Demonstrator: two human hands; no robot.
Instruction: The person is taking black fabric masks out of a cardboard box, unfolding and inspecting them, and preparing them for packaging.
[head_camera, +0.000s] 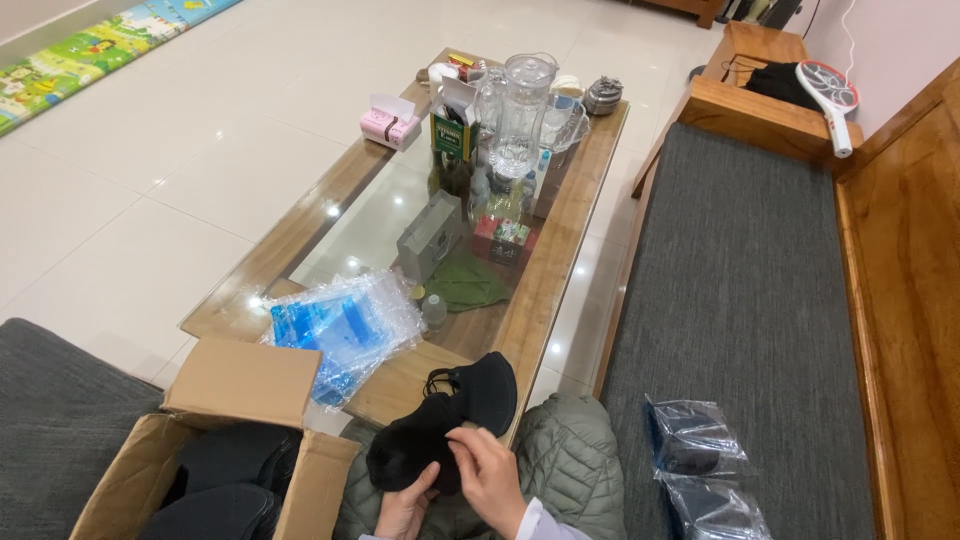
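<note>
Both hands, left (405, 510) and right (490, 478), cut off below, gripping black masks (445, 425); cardboard box (230, 440) beside; plastic bags (345, 325) on counter (545, 270).

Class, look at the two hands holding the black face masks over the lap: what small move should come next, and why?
Probably peel the top black mask off the bunch. Both the left hand and right hand grip the black masks together, and the top one already fans out toward the table edge. Clear bags lie on the glass table, sealed packs on the sofa.
</note>
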